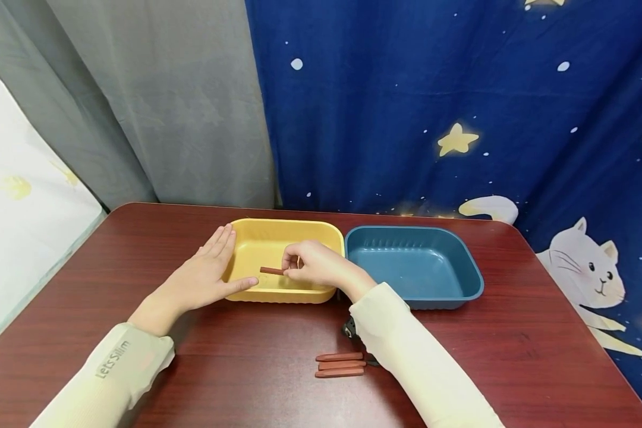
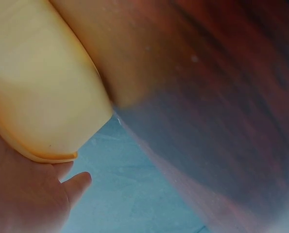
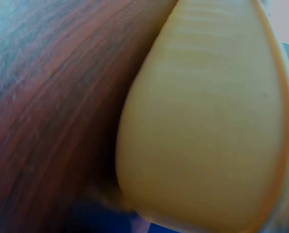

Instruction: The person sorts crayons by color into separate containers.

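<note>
Your right-hand fingers (image 1: 293, 261) pinch a brown stick (image 1: 271, 271) just over the yellow tray (image 1: 278, 227), which your flat, straightened left hand (image 1: 205, 275) braces against sliding.

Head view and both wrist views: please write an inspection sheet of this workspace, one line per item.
Surface: dark red wooden table.
Job's things: brown stick held over the yellow tray; three more sticks lie on the table near the right sleeve.
Clutter: blue tray beside the yellow one, nothing visible in it; small dark object partly hidden by the sleeve.
Grippers: right hand pinches the stick; left hand rests flat against the yellow tray's left side.
Cables: nothing seen.
Surroundings: grey curtain, blue star-and-cat cloth.
</note>
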The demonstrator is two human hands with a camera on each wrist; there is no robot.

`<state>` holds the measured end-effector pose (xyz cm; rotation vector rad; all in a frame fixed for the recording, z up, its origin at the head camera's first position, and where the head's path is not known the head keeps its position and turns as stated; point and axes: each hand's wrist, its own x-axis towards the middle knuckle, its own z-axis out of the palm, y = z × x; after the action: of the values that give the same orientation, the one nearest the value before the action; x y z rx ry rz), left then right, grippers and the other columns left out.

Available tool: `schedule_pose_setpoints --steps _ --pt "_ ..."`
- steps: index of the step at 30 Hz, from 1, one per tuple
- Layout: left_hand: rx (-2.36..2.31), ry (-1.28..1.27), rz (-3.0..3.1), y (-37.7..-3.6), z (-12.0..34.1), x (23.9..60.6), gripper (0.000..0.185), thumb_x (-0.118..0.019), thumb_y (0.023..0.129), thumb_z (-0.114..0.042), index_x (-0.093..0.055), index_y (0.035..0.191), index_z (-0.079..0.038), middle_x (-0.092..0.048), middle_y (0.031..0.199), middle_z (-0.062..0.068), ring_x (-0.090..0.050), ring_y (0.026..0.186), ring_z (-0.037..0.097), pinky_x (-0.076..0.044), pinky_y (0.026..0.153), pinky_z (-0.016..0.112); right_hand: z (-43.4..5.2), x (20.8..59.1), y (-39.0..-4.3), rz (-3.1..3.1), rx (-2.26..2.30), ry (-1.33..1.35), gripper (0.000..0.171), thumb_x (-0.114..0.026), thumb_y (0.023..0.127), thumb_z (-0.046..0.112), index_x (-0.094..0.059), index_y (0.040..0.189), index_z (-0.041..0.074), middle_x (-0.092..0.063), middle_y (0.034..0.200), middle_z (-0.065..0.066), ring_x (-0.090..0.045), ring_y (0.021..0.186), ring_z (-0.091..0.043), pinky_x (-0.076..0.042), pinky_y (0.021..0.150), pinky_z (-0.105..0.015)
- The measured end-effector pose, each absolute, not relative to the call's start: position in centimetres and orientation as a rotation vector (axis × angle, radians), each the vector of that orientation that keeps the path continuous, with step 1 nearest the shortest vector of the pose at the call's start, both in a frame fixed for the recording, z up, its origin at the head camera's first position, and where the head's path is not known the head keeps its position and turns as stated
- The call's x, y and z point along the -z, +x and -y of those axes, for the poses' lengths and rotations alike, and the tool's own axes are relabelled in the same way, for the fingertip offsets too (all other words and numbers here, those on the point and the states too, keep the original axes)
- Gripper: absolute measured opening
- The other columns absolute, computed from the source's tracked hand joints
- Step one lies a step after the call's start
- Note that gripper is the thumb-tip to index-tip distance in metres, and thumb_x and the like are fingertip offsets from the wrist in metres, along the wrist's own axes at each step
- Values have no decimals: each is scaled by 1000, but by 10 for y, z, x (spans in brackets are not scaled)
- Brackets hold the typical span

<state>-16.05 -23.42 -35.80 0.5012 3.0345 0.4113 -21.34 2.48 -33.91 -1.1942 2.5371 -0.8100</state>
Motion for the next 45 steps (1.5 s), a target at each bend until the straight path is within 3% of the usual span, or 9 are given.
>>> schedule_pose_setpoints --steps 24,33,45 --pt "-418 512 -3027 -159 233 356 116 -56 87 -72 -6 156 8 0 166 22 0 155 38 -14 124 55 -17 354 -213 -2590 633 -998 9 -70 92 12 -72 83 15 -64 76 5 -56 76 -11 -47 72 -24" --pt "-453 495 -3020 -158 230 360 119 -56 85 -74 -6 156 8 0 166 22 -2 155 39 -15 124 55 -23 358 -212 -2593 723 -1050 4 -71 90 14 -74 87 13 -67 80 6 -56 80 -11 -46 76 -24" --pt "-436 484 -3027 -160 233 359 121 -57 85 -75 -7 155 9 0 166 23 -1 155 39 -13 124 55 -52 330 -189 -2647 806 -1200 7 -67 91 15 -72 95 13 -69 94 2 -63 87 -18 -50 76 -24"
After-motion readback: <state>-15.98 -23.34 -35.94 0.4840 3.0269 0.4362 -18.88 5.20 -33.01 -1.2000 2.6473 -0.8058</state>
